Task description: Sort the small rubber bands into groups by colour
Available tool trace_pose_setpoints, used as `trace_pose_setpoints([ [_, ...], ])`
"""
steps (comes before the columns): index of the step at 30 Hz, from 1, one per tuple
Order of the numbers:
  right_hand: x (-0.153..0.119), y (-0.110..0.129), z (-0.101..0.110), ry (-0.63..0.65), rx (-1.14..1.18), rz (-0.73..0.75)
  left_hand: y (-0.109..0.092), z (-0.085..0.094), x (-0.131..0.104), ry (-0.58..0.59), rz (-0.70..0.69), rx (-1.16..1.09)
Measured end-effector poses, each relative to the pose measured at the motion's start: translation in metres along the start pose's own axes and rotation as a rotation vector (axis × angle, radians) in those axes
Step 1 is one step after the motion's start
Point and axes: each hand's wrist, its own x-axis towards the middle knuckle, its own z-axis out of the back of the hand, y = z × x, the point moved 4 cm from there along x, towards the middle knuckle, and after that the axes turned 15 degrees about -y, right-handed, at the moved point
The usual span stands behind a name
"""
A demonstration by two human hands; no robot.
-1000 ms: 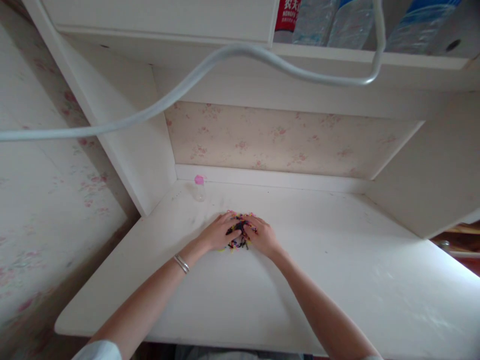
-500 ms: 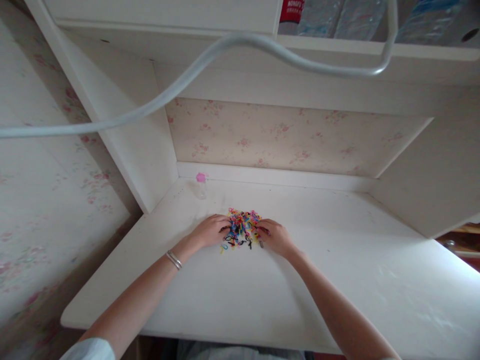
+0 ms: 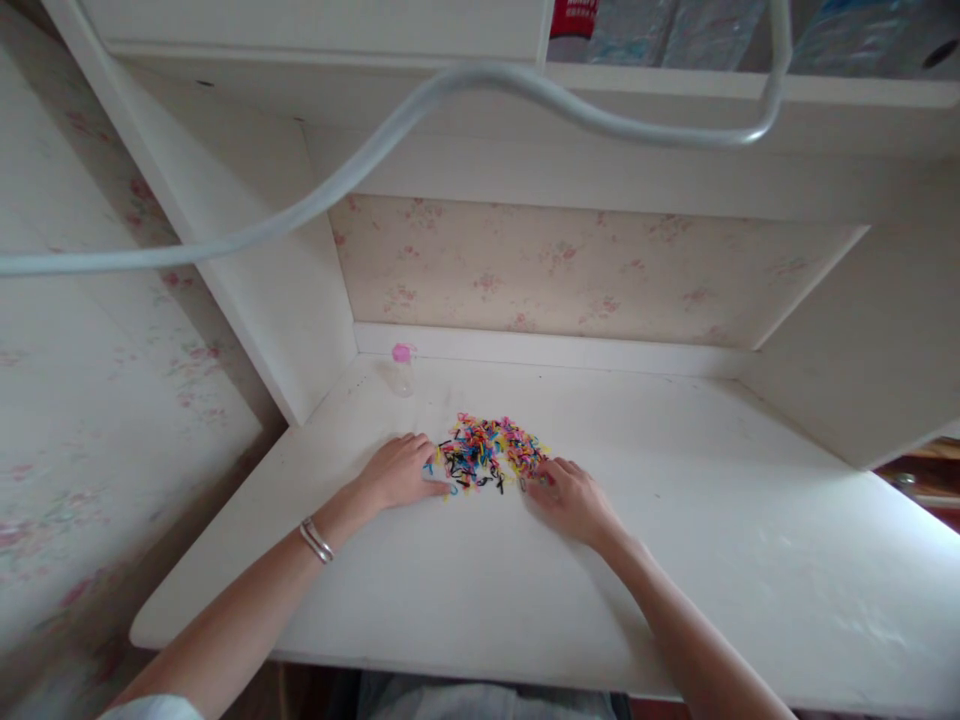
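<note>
A loose heap of small colourful rubber bands [image 3: 480,447] lies on the white desk, in pink, yellow, blue, black and red. My left hand [image 3: 401,470] rests at the heap's left edge, thumb and fingers apart, with a few bands by its fingertips. At the right edge of the heap is my right hand [image 3: 568,495], its thumb apart from its bent fingers and some bands between them. Both hands are low on the desk top. Behind the heap, to the left, stands a small clear bottle [image 3: 403,378] with a pink top.
A pale curved tube [image 3: 480,75] crosses high in front of the view. Above the white desk [image 3: 465,590] is a shelf [image 3: 675,85] with plastic-wrapped bottles. White side panels [image 3: 225,230] and a floral-papered back wall [image 3: 562,265] enclose the desk.
My hands have moved apart, the left one leftward and the right one rightward. The heap of rubber bands has spread wider, mainly to the right. The bottle has stayed put.
</note>
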Motion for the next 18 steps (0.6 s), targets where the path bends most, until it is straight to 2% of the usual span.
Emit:
trace_pose_setpoints([
  [3, -0.002, 0.021, -0.005, 0.072, 0.040, 0.098, -0.007, -0.012, -0.002, 0.015, 0.026, -0.063],
  [7, 0.012, 0.041, -0.020, 0.061, 0.060, 0.162, -0.022, -0.025, 0.006, -0.030, 0.018, -0.132],
  [12, 0.030, 0.047, -0.029, -0.002, 0.021, 0.087, -0.031, -0.021, 0.019, -0.101, 0.020, -0.246],
  [15, 0.026, 0.044, -0.021, -0.058, 0.002, 0.021, -0.020, -0.012, 0.021, -0.156, 0.065, -0.309],
  [18, 0.015, 0.049, -0.014, -0.045, 0.056, 0.015, 0.011, -0.003, 0.022, -0.242, 0.185, -0.333],
])
